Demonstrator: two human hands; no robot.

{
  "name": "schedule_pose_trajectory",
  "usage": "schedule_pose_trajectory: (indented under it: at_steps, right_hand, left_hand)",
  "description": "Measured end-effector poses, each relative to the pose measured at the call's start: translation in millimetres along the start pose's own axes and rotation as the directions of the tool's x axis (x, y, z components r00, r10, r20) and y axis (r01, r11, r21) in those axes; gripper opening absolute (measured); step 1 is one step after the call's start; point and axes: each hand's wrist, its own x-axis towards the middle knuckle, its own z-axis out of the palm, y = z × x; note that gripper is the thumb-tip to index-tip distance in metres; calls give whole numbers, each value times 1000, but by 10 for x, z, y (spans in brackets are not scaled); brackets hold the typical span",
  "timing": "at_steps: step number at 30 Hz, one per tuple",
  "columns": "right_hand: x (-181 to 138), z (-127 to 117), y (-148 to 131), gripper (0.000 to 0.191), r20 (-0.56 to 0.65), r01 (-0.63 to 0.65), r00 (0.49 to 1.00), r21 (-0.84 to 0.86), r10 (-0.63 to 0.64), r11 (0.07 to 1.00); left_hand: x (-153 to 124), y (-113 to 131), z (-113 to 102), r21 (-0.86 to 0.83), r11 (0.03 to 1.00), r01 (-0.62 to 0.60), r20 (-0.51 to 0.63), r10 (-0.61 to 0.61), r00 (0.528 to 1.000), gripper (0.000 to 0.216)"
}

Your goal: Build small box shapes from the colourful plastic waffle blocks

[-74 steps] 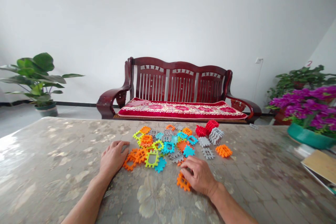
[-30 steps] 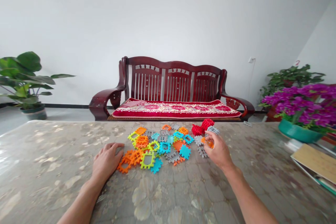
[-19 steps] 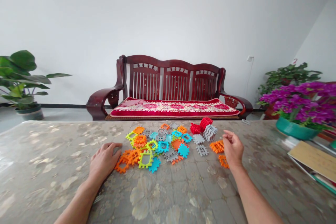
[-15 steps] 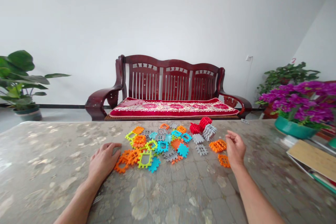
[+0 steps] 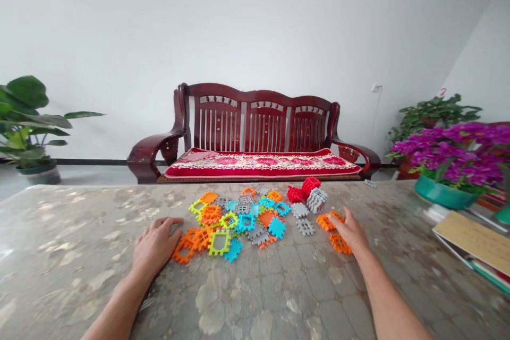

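Toothed plastic interlocking tiles lie on the table in loose groups. My left hand point(image 5: 156, 241) rests on the tabletop, fingers loosely bent and thumb apart, holding nothing, next to the orange tiles point(image 5: 184, 249) at the pile's left edge. On the other side, my right hand point(image 5: 353, 232) reaches over a cluster of orange tiles point(image 5: 324, 221), fingers stretched out and apart. Another orange tile point(image 5: 340, 243) sits just below its fingers; whether the fingertips touch the tiles I cannot tell. Lime green point(image 5: 219, 242), blue point(image 5: 277, 228) and grey tiles point(image 5: 258, 235) fill the middle.
Red tiles point(image 5: 311, 187) and a stack of grey tiles point(image 5: 317, 200) stand at the back, right of the pile. Purple flowers in a teal pot point(image 5: 442, 194) and a box point(image 5: 474, 236) occupy the table's right side. Beyond the table stands a wooden bench point(image 5: 263, 122).
My right hand has turned and opened from a loosely closed shape, its fingers now extending over the orange tiles. My left hand keeps its place.
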Motion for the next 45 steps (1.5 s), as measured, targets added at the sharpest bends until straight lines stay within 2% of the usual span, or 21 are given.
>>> schedule_pose_trajectory:
  at_steps: [3,6,12,19,26,30,34,45]
  right_hand:
    - [-8,0,1,78,-11,2,1000,-101,-3,995]
    - [-11,43,21,65,-38,28,999,-122,-33,992]
    - [-4,118,63,55,-86,65,994,-18,-66,998]
    - [-54,107,64,43,-70,117,991,91,-111,989]
    - [-33,130,61,53,-107,128,987,86,-118,988]
    - [-54,98,13,59,-74,130,989,33,-127,991]
    - [-93,34,-48,61,-36,80,996,-43,-82,996]
    - [-120,-19,-160,71,29,71,997,1,-71,997]
  left_hand:
    - [-5,6,-3,-2,1000,-2,1,2,1000,42]
    - [-2,3,-2,3,1000,-1,8,1,1000,42]
    - [9,-21,13,-10,1000,-15,-9,15,1000,42]
    - [3,-6,14,-15,1000,-16,-15,16,1000,42]
    - [-12,8,-9,-17,1000,-11,1,11,1000,42]
    - [-8,2,-1,-23,1000,-12,-2,12,1000,42]
    - [-5,-13,16,-27,999,-17,-11,17,1000,41]
    - [-8,-10,13,-4,1000,-21,-16,21,1000,42]
